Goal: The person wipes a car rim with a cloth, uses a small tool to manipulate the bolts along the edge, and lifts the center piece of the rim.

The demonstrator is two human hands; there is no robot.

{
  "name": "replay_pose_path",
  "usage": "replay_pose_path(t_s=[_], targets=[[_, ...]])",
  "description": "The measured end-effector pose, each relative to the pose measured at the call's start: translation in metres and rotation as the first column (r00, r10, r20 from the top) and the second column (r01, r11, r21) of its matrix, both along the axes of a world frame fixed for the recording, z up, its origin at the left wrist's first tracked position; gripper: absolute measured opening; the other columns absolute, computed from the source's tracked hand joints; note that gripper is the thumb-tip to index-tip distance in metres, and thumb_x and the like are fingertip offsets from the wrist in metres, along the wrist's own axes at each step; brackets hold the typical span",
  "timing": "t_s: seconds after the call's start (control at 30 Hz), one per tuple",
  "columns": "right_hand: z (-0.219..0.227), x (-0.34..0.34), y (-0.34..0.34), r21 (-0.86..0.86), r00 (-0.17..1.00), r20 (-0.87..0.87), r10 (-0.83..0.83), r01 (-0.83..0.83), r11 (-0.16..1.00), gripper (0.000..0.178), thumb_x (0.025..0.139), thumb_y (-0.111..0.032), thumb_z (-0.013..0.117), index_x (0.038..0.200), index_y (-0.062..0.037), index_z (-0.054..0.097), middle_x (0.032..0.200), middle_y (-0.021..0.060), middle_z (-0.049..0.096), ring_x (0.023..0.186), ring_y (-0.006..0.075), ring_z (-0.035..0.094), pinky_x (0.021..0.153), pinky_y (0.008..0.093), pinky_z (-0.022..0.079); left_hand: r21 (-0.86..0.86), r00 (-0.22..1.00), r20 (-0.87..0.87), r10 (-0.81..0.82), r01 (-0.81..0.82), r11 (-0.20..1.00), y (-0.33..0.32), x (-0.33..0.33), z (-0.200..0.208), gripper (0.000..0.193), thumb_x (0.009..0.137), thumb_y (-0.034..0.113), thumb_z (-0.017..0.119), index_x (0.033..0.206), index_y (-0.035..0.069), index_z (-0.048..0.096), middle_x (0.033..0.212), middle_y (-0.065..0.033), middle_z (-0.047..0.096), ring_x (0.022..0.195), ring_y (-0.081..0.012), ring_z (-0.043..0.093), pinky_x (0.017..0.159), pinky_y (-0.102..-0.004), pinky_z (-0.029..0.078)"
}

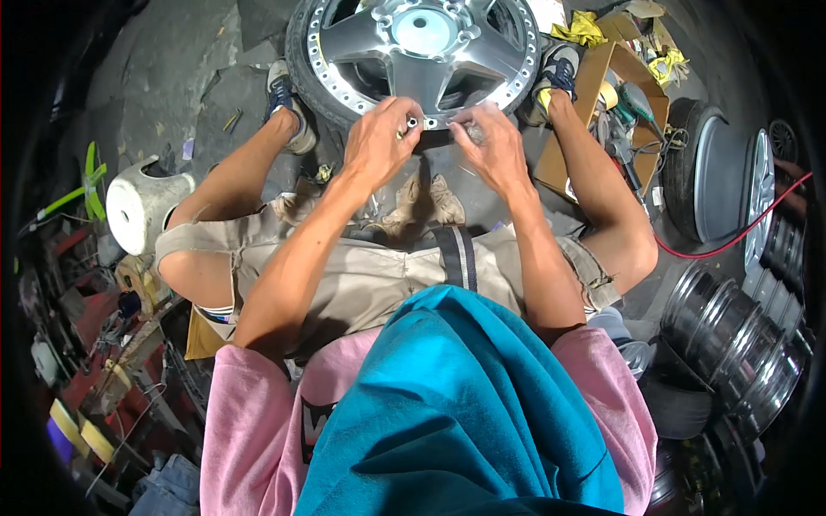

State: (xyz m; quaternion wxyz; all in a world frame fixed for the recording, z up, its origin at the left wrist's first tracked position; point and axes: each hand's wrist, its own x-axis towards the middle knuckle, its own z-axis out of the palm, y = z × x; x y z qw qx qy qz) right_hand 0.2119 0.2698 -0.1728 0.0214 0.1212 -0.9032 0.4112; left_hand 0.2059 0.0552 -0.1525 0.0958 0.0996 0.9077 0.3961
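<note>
A polished silver alloy wheel [419, 79] with a tire [301, 77] around it lies between my feet, small holes and studs ringing its rim. My left hand [384, 138] is closed at the rim's near edge, fingers curled around a small silver nut-like piece [412, 123] with a dark hole. Just to its right, my right hand [493, 142] is pinched over the same edge, its fingers partly smeared by motion. Whatever lies between those fingertips is too small to make out. Both hands are a short way apart.
A cardboard box [613, 120] of tools and tape stands at the right, a red hose [714, 249] beyond it. More rims [731, 335] and a tire [684, 163] are stacked there. A white stool [146, 202] and assorted clutter sit on the left.
</note>
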Motion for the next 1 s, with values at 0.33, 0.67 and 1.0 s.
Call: replay_pose_path(t_s=[0.33, 0.67, 1.0], targets=[[-0.005, 0.006, 0.017, -0.1, 0.99, 0.117, -0.072, 0.084, 0.991, 0.016, 0.088, -0.017, 0.074, 0.096, -0.0035, 0.07, 0.095, 0.014, 0.067, 0.085, 0.0342, 0.067, 0.076, 0.0431, 0.052, -0.15, 0.978, -0.172, -0.115, 0.089, 0.985, 0.007, -0.01, -0.017, 0.017, 0.092, 0.009, 0.067, 0.108, 0.012, 0.069, 0.101, -0.0097, 0.067, 0.092, -0.0366, 0.067, 0.077, -0.0451, 0.053], [-0.014, 0.008, 0.01, 0.01, 0.947, 0.319, -0.038, 0.037, 0.999, 0.035, 0.085, -0.034, 0.08, 0.098, -0.0026, 0.071, 0.093, 0.0175, 0.071, 0.082, 0.035, 0.068, 0.076, 0.0442, 0.053, -0.137, 0.983, -0.036, -0.181, 0.175, 0.975, -0.011, -0.004, -0.007, 0.012, 0.094, 0.01, 0.063, 0.106, 0.01, 0.063, 0.102, -0.0109, 0.065, 0.096, -0.0384, 0.065, 0.081, -0.0454, 0.051], [-0.03, 0.014, -0.007, -0.031, 0.852, 0.464, -0.242, 0.289, 0.957, 0.038, 0.088, -0.036, 0.078, 0.103, -0.0012, 0.076, 0.094, 0.0242, 0.073, 0.086, 0.042, 0.069, 0.078, 0.0458, 0.053, -0.111, 0.988, 0.066, -0.137, 0.144, 0.983, -0.039, 0.006, -0.011, 0.01, 0.093, 0.011, 0.066, 0.103, 0.008, 0.064, 0.102, -0.0112, 0.069, 0.096, -0.0366, 0.066, 0.083, -0.0435, 0.05]])
